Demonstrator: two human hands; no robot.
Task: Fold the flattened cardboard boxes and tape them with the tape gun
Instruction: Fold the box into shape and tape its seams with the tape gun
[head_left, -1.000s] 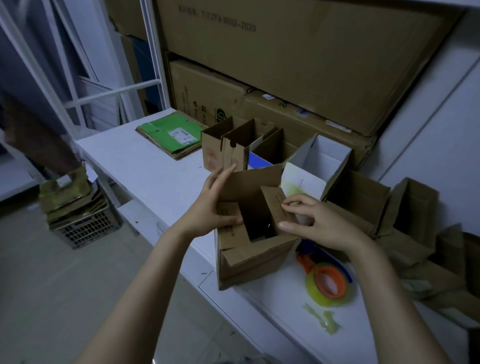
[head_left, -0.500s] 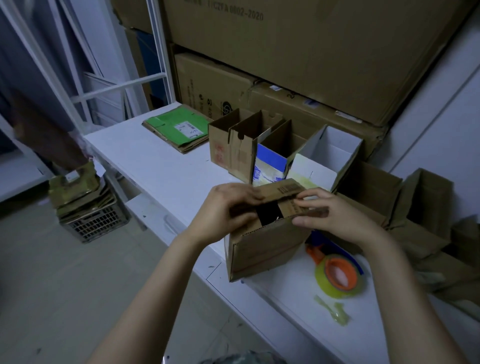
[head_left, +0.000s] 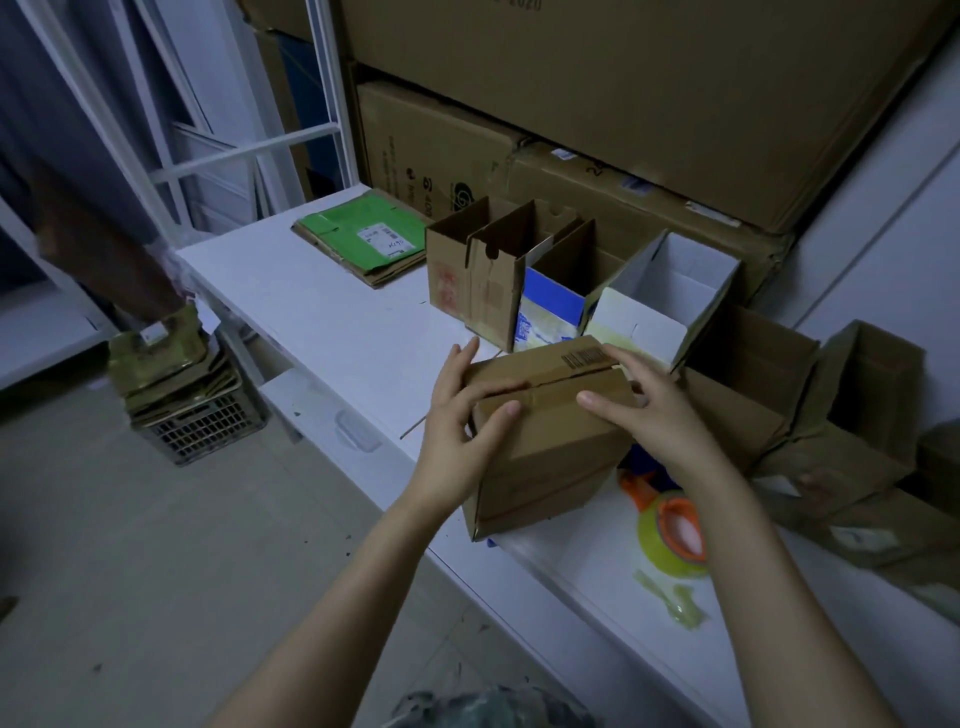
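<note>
Brown corrugated cardboard: small rectangular box (head_left: 545, 447) close to the near edge of the long white table (head_left: 322, 322), slightly tilted, top flaps folded down and meeting along a centre seam. Fresh tape across that seam: none discernible, only an old-looking strip along the flaps. Left hand (head_left: 457, 415) at the box's left end, thumb flat on the near flap, fingers straight up past the end toward the far flap; pressing, not clenched. Right hand (head_left: 654, 410) spread flat over the right half of the top, fingers across both flaps, thumb on the near one; wide, relaxed spread, nothing pinched. Orange-and-blue tape gun with yellowish roll (head_left: 670, 525) lying on the table just right of the box, partly hidden by the right wrist, untouched. Handling, as a judgement: probably empty, so light and easy to shove along or off the table. Walls stiff enough, flaps springy and apt to lift on release. Surface matte and dry, good friction, old tape strip perhaps slicker. Best hold: one flat palm over the seam at one end, or thumb and fingers straddling an end, seam line left free for the tape run. No hard squeezing of the side panels mid-span, for risk of buckling. Worth bracing against the pull of the tape. Behind the box: row of open-topped brown cartons (head_left: 483, 270), open white carton (head_left: 670, 291), flattened green-faced cardboard sheet (head_left: 363, 239) farther left. Slumped brown boxes (head_left: 779, 415) to the right, crumpled scrap of tape (head_left: 675, 608) near the gun.
</note>
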